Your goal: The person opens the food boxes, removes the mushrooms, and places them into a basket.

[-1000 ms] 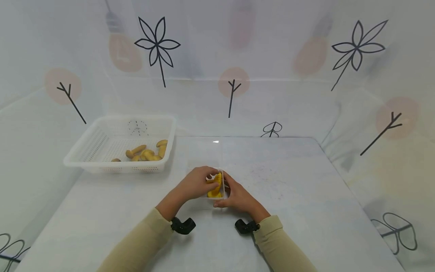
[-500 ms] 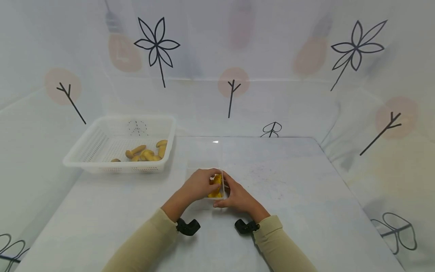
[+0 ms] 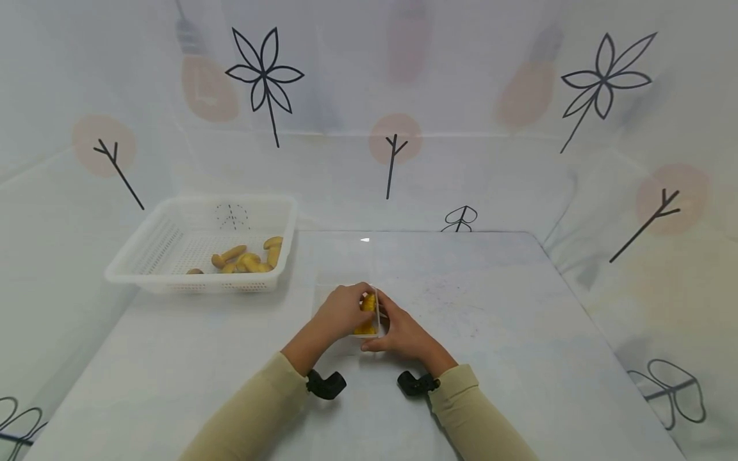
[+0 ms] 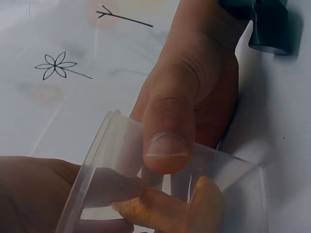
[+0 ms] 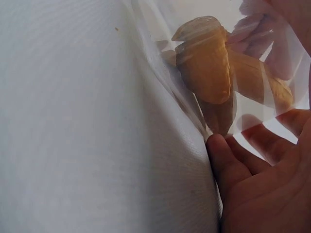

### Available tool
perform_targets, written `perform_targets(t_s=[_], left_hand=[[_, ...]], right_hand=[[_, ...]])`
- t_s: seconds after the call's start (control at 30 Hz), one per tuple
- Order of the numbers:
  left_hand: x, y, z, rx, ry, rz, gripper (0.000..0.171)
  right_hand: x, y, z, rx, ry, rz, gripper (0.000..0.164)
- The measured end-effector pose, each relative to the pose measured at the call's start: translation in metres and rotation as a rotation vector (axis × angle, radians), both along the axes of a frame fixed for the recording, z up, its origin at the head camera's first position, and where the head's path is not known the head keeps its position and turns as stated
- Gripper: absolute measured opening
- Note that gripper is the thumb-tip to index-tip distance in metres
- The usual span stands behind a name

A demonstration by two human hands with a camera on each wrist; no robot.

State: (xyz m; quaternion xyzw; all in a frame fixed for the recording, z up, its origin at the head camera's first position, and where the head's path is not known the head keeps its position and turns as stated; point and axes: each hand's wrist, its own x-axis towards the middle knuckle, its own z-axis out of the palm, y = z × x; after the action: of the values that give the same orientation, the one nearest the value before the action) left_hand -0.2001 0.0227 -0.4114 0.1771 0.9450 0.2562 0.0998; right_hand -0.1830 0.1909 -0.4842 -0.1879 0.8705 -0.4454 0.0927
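A small clear plastic box (image 3: 366,337) sits on the table in front of me, with yellow-brown mushrooms (image 3: 368,303) inside. My right hand (image 3: 407,334) holds its right side, the thumb in front and the fingers behind. From the left, my left hand (image 3: 341,311) reaches into the box. In the left wrist view, its thumb and a finger pinch the stem end of a mushroom (image 4: 160,209), while the right thumb lies against the box wall. The right wrist view shows mushrooms (image 5: 206,63) through the clear plastic, left fingers (image 5: 279,53) beside them. Some left fingertips are hidden.
A white perforated basket (image 3: 202,279) stands at the back left, with several mushrooms (image 3: 250,262) in it. Just behind the box a faint clear sheet, perhaps its lid, lies on the white table (image 3: 473,358). Patterned cloth walls (image 3: 484,160) enclose the table.
My left hand and forearm have shifted slightly to the right, and the mushroom under its fingers sits lower in the box. The right hand and box stay put.
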Motion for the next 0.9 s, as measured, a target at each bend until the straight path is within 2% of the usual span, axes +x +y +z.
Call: perform_targets(t_s=[0.27,0.6,0.9], left_hand=[[0.002,0.0,-0.001,0.067,0.007,-0.011,0.037],[0.004,-0.015,0.005,0.178,-0.045,-0.048,0.044],[0.007,-0.023,0.004,0.365,0.011,-0.113,0.045]], right_hand=[[0.0,0.0,0.0,0.001,-0.018,-0.009,0.116],[0.0,-0.001,0.0,0.009,-0.03,-0.026,0.116],[0.0,0.0,0.001,-0.01,-0.049,-0.022,0.116]])
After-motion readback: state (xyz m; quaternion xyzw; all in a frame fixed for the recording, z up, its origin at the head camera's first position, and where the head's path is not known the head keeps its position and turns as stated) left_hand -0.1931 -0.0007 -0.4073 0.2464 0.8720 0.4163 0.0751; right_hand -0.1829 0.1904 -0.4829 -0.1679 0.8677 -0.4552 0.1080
